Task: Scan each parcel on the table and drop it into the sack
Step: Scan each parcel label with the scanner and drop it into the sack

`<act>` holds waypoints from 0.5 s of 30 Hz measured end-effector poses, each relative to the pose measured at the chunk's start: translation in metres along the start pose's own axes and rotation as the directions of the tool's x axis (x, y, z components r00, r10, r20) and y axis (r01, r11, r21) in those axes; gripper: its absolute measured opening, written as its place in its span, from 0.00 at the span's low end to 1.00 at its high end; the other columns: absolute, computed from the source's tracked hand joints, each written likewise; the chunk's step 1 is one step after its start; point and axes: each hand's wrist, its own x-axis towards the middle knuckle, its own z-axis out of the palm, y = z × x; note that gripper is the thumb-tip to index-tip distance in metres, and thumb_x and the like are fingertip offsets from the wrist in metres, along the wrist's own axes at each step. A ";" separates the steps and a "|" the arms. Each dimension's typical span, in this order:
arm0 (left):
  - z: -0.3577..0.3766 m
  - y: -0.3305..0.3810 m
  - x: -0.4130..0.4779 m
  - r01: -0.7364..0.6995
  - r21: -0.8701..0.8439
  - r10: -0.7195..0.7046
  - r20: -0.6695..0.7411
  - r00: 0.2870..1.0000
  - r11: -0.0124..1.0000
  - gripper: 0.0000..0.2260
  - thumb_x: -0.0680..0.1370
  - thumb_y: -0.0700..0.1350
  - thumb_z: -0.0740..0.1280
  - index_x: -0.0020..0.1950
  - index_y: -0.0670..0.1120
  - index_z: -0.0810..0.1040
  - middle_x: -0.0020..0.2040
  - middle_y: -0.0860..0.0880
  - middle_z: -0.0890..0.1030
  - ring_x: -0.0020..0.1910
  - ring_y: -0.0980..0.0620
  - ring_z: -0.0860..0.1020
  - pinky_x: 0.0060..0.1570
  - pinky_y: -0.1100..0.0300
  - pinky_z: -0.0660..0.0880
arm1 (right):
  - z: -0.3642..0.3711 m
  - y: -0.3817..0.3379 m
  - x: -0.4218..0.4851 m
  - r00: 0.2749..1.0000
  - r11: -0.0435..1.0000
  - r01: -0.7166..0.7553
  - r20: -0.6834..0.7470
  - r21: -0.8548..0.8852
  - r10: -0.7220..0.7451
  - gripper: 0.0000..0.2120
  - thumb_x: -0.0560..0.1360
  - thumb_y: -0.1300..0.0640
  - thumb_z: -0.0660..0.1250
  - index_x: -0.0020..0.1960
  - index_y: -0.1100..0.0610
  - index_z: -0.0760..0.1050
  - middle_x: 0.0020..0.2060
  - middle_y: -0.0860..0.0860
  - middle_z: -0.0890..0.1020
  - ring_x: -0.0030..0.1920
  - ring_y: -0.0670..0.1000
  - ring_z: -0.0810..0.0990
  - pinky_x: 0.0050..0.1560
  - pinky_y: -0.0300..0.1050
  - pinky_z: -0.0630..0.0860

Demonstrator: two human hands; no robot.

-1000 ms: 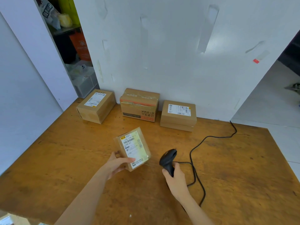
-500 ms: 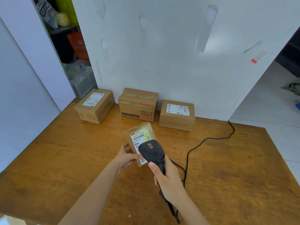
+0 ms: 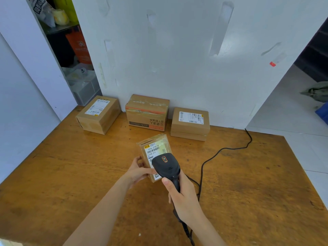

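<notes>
Left hand (image 3: pixel 137 172) grips a small brown cardboard parcel with a yellow-and-white shipping label (image 3: pixel 154 151), thumb across the label face and fingers curled round its left edge; parcel tilted, label up toward the camera, held over the middle of the worn orange-brown wooden table (image 3: pixel 71 174); right hand (image 3: pixel 184 197) wrapped tight round the handle of a black handheld barcode scanner with an orange logo (image 3: pixel 166 167), thumb along the grip; scanner head sits over the lower part of the label, whether touching it cannot be told; black cable (image 3: pixel 229 149) trails from the handle across the table to the right rear edge; three more brown cardboard boxes stand in a row against the white wall (image 3: pixel 177 59): left labelled box (image 3: pixel 98 114), middle orange-taped box (image 3: pixel 147 112), right flat labelled box (image 3: pixel 190 123); well apart from the held parcel; sack not in view.
</notes>
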 end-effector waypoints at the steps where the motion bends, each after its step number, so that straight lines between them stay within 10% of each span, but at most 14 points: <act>1: -0.001 0.000 0.000 -0.001 -0.002 0.001 -0.005 1.000 1.000 0.50 0.62 0.29 0.78 0.76 0.49 0.54 0.55 0.48 0.77 0.56 0.46 0.78 0.49 0.52 0.79 | 0.000 0.006 0.002 1.000 1.000 -0.012 -0.028 -0.028 0.011 0.21 0.70 0.30 0.61 0.57 0.41 0.71 0.39 0.42 0.78 0.37 0.42 0.77 0.40 0.37 0.73; 6: -0.010 0.003 -0.007 -0.021 0.008 0.022 -0.072 0.997 1.000 0.55 0.60 0.32 0.81 0.77 0.49 0.52 0.61 0.45 0.77 0.58 0.45 0.78 0.56 0.48 0.78 | -0.007 0.051 0.016 0.961 0.913 -0.221 -0.236 -0.343 0.144 0.16 0.73 0.39 0.66 0.52 0.47 0.66 0.48 0.47 0.73 0.45 0.44 0.75 0.41 0.39 0.75; 15: -0.035 -0.002 -0.040 -0.032 -0.042 0.025 -0.162 0.987 0.999 0.51 0.64 0.35 0.79 0.79 0.47 0.52 0.65 0.45 0.77 0.59 0.46 0.78 0.56 0.50 0.78 | -0.009 0.116 0.029 0.936 0.410 -0.320 -0.219 -0.854 0.276 0.34 0.71 0.30 0.60 0.68 0.51 0.65 0.60 0.46 0.75 0.62 0.49 0.74 0.59 0.49 0.69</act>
